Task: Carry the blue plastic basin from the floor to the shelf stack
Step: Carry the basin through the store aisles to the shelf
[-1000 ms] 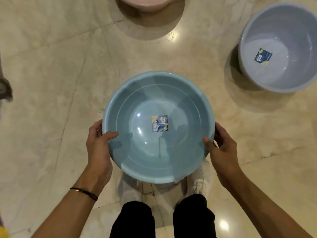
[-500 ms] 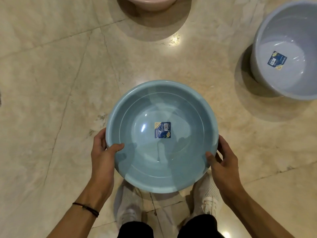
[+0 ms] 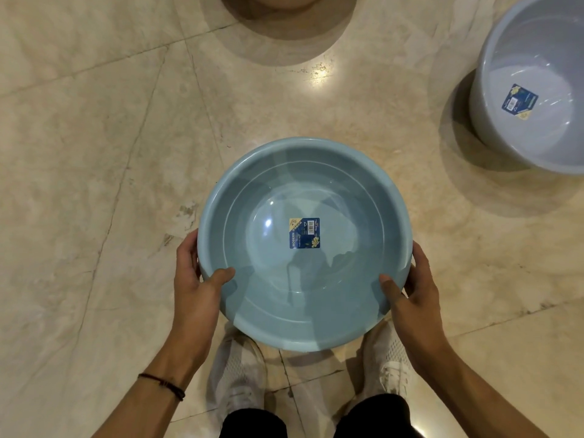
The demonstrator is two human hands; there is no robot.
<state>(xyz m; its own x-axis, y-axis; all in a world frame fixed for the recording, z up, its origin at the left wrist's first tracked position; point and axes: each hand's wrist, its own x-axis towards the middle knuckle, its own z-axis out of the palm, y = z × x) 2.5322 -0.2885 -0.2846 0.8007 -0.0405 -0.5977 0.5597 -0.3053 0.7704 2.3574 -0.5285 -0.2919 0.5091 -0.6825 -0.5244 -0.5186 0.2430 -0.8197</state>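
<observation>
A round blue plastic basin with a dark blue sticker at its centre sits level between my hands, above my white shoes. My left hand grips its left rim, thumb hooked inside, fingers under the edge. My right hand grips the right rim the same way. The basin is empty. No shelf stack is in view.
A larger grey-blue tub with a sticker stands on the floor at the right. The edge of a pink basin shows at the top. The beige marble floor spreads out to the left.
The basin and both hands sit lower in the view than before, and the grey tub has shifted right and partly out of frame. Both grips on the rim are unchanged.
</observation>
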